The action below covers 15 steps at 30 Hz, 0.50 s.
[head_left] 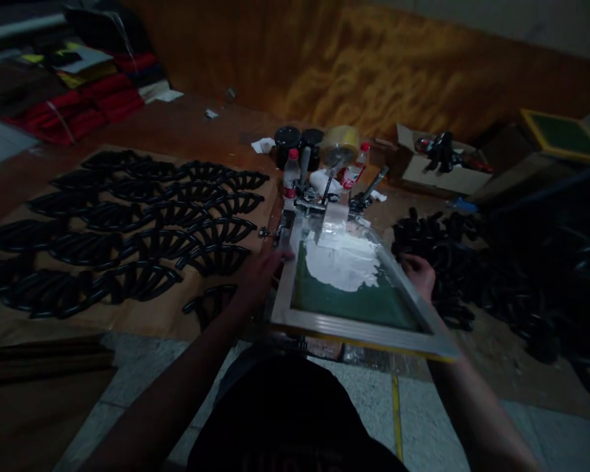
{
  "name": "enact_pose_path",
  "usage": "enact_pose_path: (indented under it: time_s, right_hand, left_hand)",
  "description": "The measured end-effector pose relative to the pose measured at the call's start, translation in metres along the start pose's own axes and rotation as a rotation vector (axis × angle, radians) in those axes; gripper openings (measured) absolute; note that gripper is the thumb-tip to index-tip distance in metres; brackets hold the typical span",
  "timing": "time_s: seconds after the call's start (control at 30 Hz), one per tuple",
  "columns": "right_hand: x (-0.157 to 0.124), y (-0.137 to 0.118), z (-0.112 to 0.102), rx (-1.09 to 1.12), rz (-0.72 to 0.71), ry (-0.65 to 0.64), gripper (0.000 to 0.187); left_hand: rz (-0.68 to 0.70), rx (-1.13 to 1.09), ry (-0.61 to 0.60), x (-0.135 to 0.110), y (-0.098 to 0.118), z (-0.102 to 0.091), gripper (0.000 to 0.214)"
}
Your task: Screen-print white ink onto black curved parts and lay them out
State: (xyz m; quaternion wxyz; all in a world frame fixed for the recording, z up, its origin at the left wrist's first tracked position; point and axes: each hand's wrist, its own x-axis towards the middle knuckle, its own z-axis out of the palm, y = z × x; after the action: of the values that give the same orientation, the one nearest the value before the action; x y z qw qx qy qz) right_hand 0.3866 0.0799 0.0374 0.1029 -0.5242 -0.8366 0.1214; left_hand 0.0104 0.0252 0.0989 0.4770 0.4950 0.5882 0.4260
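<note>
In front of me a silk-screen frame (351, 326) with a pale metal border and green mesh is tilted. White ink (341, 262) is spread over the mesh's upper part, and a squeegee (334, 219) rests at its far end. My left hand (265, 269) is at the frame's left edge, its fingertips by the border; dimness and blur hide its grip. Beyond the right edge is my right hand (419, 275), fingers curled, close to a heap of black curved pieces (452, 262). Whatever those fingers hold is hidden.
Rows of black ribbed pieces (162, 242) lie on cardboard at left. Behind the frame stand red-capped bottles (292, 172), dark jars (288, 145) and a tape roll (341, 145). An open carton (445, 174) sits back right; folded red cloth (93, 101) lies back left.
</note>
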Motion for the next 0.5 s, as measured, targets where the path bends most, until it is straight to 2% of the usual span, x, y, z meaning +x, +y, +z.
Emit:
enact_pose_path:
  time_s: [0.03,0.1,0.13,0.17,0.23,0.33,0.4,0.5]
  right_hand:
    - [0.006,-0.004,-0.005,-0.007,0.077,0.144,0.040]
    - [0.026,-0.027,-0.009,-0.030,0.192,0.416,0.050]
    - [0.038,-0.043,-0.008,-0.042,0.192,0.478,0.059]
    - [0.050,-0.060,-0.007,-0.056,0.152,0.468,0.068]
    - [0.072,-0.094,-0.003,-0.107,0.068,0.315,0.067]
    - [0.087,-0.126,0.003,-0.164,0.093,0.056,0.039]
    - [0.082,-0.136,0.008,-0.185,0.131,-0.099,0.021]
    - [0.056,-0.141,0.017,-0.202,0.041,-0.223,0.019]
  left_hand:
    - [-0.032,0.023,-0.027,-0.005,-0.014,0.000,0.046]
    - [-0.084,0.035,-0.070,-0.012,-0.043,0.004,0.047]
    - [-0.110,0.027,-0.085,-0.013,-0.056,0.007,0.054]
    - [-0.136,0.016,-0.093,-0.013,-0.068,0.011,0.060]
    - [-0.167,0.004,-0.094,-0.011,-0.086,0.018,0.066]
    - [-0.166,0.010,-0.071,-0.005,-0.101,0.024,0.061]
    - [-0.165,0.016,-0.063,-0.004,-0.106,0.025,0.058]
    - [-0.177,0.033,-0.076,-0.003,-0.108,0.024,0.055]
